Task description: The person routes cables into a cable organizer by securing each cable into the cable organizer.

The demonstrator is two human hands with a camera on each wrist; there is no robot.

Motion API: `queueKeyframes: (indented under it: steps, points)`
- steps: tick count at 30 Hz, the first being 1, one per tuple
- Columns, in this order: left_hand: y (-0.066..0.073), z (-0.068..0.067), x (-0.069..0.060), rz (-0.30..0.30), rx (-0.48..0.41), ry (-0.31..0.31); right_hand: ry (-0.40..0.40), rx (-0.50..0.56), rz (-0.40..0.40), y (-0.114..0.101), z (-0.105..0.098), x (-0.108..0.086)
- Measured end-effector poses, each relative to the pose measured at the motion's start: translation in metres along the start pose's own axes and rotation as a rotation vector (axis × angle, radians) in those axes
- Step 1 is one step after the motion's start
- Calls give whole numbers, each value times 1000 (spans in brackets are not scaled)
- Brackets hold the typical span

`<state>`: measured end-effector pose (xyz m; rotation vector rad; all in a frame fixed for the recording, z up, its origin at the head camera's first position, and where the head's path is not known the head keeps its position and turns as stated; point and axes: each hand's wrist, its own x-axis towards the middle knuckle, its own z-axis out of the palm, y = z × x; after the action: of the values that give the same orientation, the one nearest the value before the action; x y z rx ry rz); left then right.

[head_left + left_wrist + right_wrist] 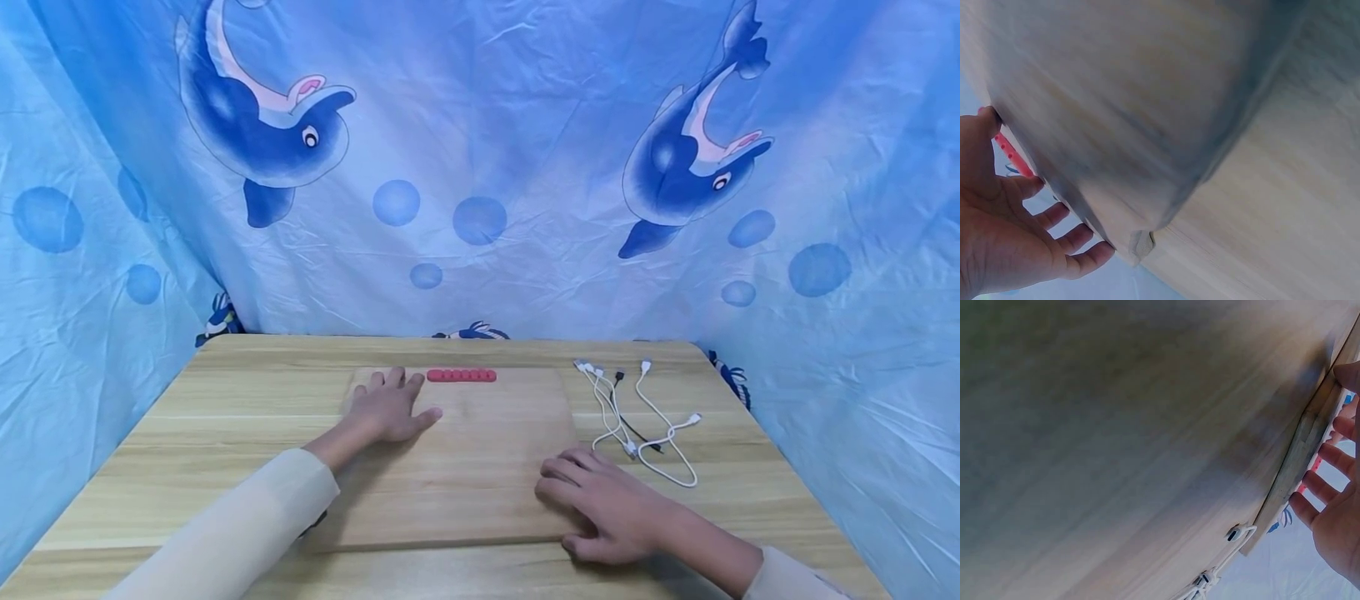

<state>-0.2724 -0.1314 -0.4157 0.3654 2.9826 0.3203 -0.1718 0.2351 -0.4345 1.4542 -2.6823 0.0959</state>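
Note:
A light wooden board (465, 467) lies flat on the table. Across its upper left part my left hand (388, 412) rests with the fingers spread; in the left wrist view its fingertips (1099, 251) touch the board. My right hand (615, 504) is at the board's front right corner, fingers over the top and thumb by the front edge, pinching nothing that I can see. A red cable holder strip (461, 376) with several slots lies along the board's far edge. Right of the board lie several white charging cables (678, 450) and a black cable (618, 377).
The wood-grain table (247, 417) reaches back to a blue cloth backdrop (525, 125) with printed dolphins. Similar cloth hangs at both sides. In the right wrist view, white cable ends (1233, 534) lie close beside the board.

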Motion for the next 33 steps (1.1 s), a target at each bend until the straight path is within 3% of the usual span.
queueKeyframes:
  steps: [33]
  points:
    - [20, 1, 4, 3, 13, -10, 3, 26, 8, 13, 2, -20]
